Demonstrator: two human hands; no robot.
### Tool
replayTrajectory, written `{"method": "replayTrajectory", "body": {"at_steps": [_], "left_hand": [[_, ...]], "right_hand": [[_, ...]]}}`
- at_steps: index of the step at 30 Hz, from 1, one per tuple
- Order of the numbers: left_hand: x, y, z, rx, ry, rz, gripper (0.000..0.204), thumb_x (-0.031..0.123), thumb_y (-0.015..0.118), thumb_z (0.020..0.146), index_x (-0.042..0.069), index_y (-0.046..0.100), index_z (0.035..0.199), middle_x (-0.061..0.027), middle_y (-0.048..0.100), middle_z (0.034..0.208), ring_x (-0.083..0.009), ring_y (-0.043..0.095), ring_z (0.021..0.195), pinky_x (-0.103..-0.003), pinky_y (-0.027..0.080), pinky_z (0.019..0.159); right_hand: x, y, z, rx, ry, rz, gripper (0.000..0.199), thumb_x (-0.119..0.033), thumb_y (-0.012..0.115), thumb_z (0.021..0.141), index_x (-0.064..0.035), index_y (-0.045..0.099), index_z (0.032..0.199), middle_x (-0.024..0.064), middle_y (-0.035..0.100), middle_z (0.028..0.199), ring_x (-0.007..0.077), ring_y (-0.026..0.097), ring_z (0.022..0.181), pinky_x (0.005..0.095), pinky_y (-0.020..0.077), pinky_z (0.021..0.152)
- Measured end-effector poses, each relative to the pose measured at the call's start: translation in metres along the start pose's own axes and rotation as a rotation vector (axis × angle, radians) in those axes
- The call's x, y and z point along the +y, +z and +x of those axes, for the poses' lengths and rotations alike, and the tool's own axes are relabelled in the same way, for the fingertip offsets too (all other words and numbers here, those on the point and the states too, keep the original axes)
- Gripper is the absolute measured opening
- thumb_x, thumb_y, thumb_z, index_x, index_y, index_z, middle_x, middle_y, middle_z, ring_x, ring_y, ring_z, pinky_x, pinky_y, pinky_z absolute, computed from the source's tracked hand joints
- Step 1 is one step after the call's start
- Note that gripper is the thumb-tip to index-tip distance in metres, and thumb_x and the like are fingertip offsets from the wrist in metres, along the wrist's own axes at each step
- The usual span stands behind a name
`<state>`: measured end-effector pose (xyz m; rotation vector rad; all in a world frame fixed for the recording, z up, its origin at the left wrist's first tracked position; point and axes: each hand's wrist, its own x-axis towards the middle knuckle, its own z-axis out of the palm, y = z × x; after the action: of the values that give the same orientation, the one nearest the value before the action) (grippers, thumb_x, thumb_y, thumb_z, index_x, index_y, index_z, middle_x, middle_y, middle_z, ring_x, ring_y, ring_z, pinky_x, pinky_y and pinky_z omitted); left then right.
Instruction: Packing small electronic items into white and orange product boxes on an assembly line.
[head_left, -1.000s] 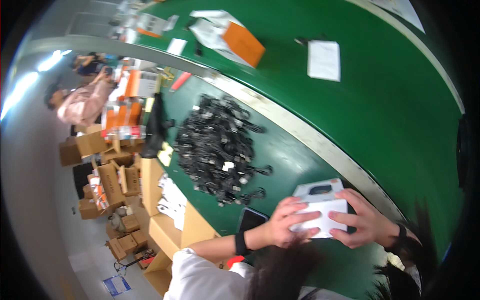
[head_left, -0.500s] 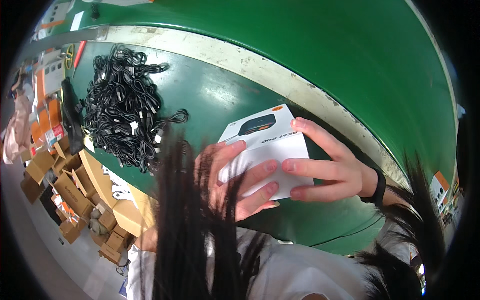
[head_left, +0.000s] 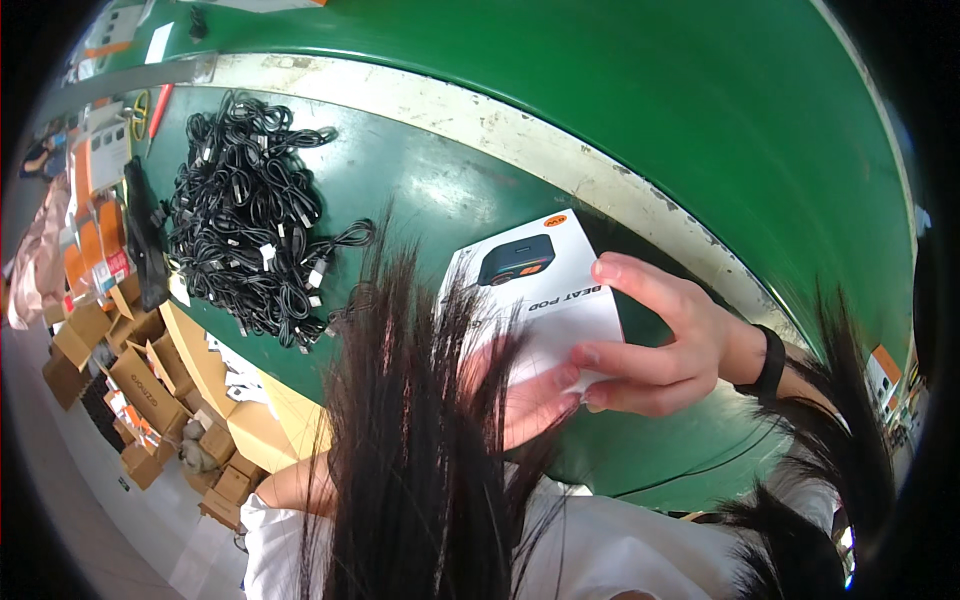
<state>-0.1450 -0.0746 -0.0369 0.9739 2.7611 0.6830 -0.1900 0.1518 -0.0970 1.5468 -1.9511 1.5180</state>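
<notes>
A small white carton [head_left: 572, 325] with a picture of a black device and an orange mark on one face is held between my two hands over the green tabletop. My right hand [head_left: 668, 342], with a black band at the wrist, has its fingers pressed on the carton's right edge and near side. Under the carton's near side, my left hand [head_left: 540, 397] supports it with bent fingers; dark strands of hair hide most of that hand. Left of the carton lies a big heap of black coiled cables [head_left: 245, 215] with small white tags.
A pale, worn rail [head_left: 420, 95] separates my tabletop from a green belt-like surface [head_left: 640, 90] beyond. Scissors with yellow handles [head_left: 139, 115] and a red pen-like stick [head_left: 160, 110] lie at the far left. Open cardboard boxes [head_left: 150, 385] crowd the floor at left.
The carton has tipped so its pictured face shows more fully. Hair has swung right across my left hand, and the left fingers have slid lower on the carton.
</notes>
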Motion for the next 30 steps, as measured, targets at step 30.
{"method": "replayTrajectory", "body": {"at_steps": [30], "left_hand": [[0.003,0.001,-0.005,0.218,0.076,-0.252,0.045,0.009,0.068,0.071,0.014,0.058,0.114,-0.0039,0.053,0.124,-0.0311,0.037,0.124,-0.053,0.017,0.105]], "right_hand": [[-0.049,-0.016,0.042,-0.104,0.597,-0.071,0.052,-0.012,0.072,0.068,-0.0079,0.048,0.113,0.0120,0.042,0.124,0.0333,0.044,0.116,0.0391,0.0423,0.093]]}}
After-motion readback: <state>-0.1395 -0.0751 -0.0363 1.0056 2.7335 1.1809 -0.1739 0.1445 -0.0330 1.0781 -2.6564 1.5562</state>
